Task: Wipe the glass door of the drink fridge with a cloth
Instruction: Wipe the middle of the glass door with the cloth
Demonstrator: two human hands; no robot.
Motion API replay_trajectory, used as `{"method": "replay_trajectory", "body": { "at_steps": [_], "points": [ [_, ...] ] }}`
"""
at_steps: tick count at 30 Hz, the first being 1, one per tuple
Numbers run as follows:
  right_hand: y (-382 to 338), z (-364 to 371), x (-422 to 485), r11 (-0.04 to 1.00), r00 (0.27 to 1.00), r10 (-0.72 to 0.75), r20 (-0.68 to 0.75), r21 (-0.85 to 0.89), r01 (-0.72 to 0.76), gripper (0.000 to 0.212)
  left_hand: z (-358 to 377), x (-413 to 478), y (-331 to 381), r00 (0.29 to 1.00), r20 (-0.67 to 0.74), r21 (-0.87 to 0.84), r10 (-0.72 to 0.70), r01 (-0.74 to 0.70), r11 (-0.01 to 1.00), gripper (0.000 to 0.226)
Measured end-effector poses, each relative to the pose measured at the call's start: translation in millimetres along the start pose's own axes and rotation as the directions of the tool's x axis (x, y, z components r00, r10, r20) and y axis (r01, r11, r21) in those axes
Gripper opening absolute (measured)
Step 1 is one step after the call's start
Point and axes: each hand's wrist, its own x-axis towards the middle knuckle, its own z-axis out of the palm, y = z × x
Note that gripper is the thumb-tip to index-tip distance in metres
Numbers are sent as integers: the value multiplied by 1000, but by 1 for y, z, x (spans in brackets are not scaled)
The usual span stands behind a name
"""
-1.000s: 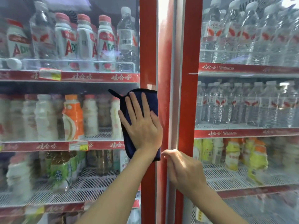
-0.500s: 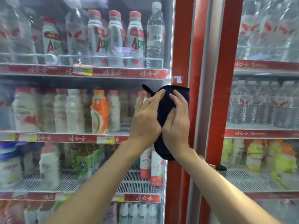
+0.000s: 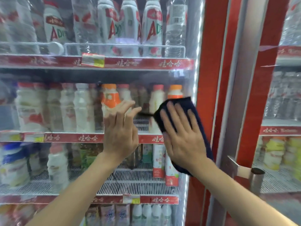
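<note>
While the right hand (image 3: 182, 136) lies flat on the dark blue cloth (image 3: 197, 121), its fingers straight and spread and pressing the cloth against the glass door (image 3: 48, 74), the left hand (image 3: 120, 132) is raised just beside it, fingers stretched out with a slight bend and holding nothing; whether it touches the glass cannot be told. The cloth sits on the right part of the door, close to the red frame (image 3: 206, 79), level with the second shelf of bottles, and its lower end hangs down past the right wrist. A thin dark loop (image 3: 146, 114) sticks out from the cloth's left edge toward the left fingertips. Behind the glass, white bottles with red caps stand in rows, with an orange-capped bottle (image 3: 110, 97) just above the left hand and another above the cloth. The shelf fronts are red strips with white lettering, and a price label (image 3: 92, 60) is fixed to the upper one. Cartons stand on a white wire shelf (image 3: 138, 180) below the hands. To the right of the frame is a second glass door (image 3: 286, 95) with a metal handle (image 3: 255, 176) at its edge. Much of the picture is blurred.
</note>
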Motion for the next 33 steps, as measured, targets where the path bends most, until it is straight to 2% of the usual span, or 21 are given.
{"method": "replay_trajectory", "body": {
  "at_steps": [2,4,6,8,11,14,16,17,19,21,23,25,28,30,33],
  "points": [
    [-11,3,-25,972,968,-230,103,-16,233,64,-5,-1,-4,1000,-1,-41,25,-25,999,45],
    [4,-4,-18,897,882,-435,180,5,441,62,-16,-7,-15,998,13,-46,60,-59,997,42],
    [25,-14,17,865,850,-491,191,-5,502,57,-25,-14,-34,997,24,-11,74,-73,997,43],
    [38,-23,53,910,901,-402,163,-38,413,54,-28,-20,-52,997,44,9,58,-58,998,43],
    [23,-19,70,977,976,-192,105,-77,200,58,-24,-22,-63,997,57,9,46,-47,999,42],
    [-12,-4,48,1000,1000,-8,17,-24,8,62,-20,-24,-64,997,46,39,55,-57,998,43],
    [-41,8,21,1000,999,20,33,-13,-19,63,-20,-25,-65,997,47,39,58,-59,997,44],
    [-56,13,6,1000,997,-22,68,-16,23,63,-22,-25,-65,997,50,28,56,-57,998,45],
    [-72,17,-17,980,970,-193,146,-19,198,65,-28,-23,-67,997,53,-29,64,-63,998,44],
    [-63,11,-11,914,889,-399,223,14,406,65,-37,-25,-73,993,51,-74,104,-100,992,42],
    [-41,1,25,847,819,-519,243,18,532,62,-45,-28,-86,991,49,-66,123,-120,991,40],
    [-26,-8,69,885,869,-456,193,-9,466,60,-49,-31,-103,995,55,-44,81,-79,996,37],
    [-34,-8,102,972,970,-228,85,-40,232,57,-48,-34,-115,997,68,-16,47,-46,999,40],
    [-52,1,94,992,991,-123,57,-28,125,59,-46,-35,-117,996,65,-5,66,-66,998,40],
    [-82,14,68,999,999,-41,31,10,40,61,-44,-36,-118,996,48,9,74,-75,997,40]
  ]
}}
